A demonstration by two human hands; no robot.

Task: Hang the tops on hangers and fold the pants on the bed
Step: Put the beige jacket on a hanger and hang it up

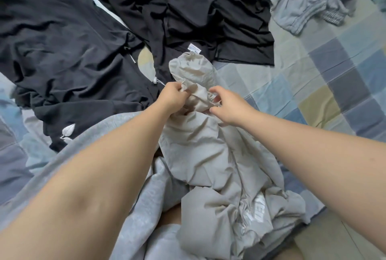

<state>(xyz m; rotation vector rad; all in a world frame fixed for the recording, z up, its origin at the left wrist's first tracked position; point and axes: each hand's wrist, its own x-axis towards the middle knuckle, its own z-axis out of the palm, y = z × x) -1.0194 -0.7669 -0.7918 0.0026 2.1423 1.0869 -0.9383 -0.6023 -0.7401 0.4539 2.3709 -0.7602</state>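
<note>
Head view: the beige garment (208, 151) lies bunched at frame centre on the bed (334, 71), partly over a grey garment (100, 147). The left hand (173, 97) pinches its gathered cuff, fingers curled on cloth. The right hand (227, 107) is at the same cuff, fingers bent; whether they grip cannot be told. Risk, as judged: twisted cloth folds crooked, or a pull drags the black top (188, 9) its cuff overlaps. No container or hanger shows.

The bed (325, 67) is checked (blue, grey, yellow), softly lit.
</note>
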